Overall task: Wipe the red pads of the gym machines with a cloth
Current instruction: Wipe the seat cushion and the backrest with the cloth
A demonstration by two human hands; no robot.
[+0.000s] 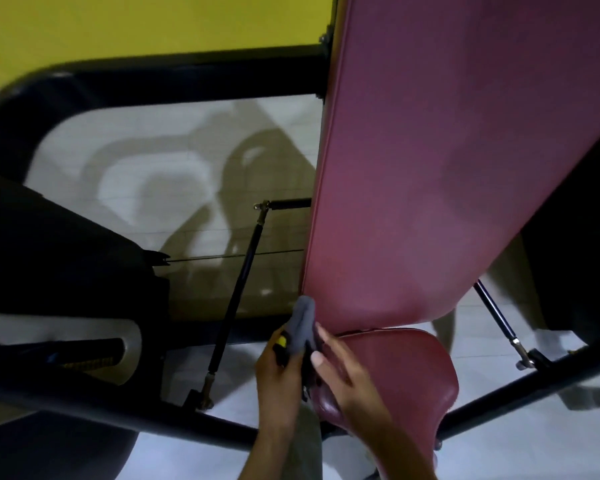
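Head view: long red back pad (430,168) fills the upper right of the frame, sloping up and away from both hands, its lower rounded end just above the fingertips. Black tubular machine frame (187,77) runs behind the pad and sweeps round to the left of the left hand; another black bar passes below both wrists. Pale floor (174,209) with soft shadows lies beyond the left hand, and a yellow wall (153,22) sits at the far top. Red seat pad (413,368), smaller and glossier, lies directly under and to the right of the right hand, its rear edge meeting the foot of the back pad. One thin black strut (236,292) slants just left of the left hand; a second strut (496,313) is well to the right of the right hand. Left hand (279,375): fingers curled, grasping a grey cloth (303,323), which stands bunched above the knuckles and touches the lower left corner of the back pad. Right hand (350,379): released, fingers extended, palm down on the seat pad, fingertips against the right side of the cloth. A small yellow-and-black part (282,341) shows at the left hand's fingers beside the cloth; identity cannot be told.
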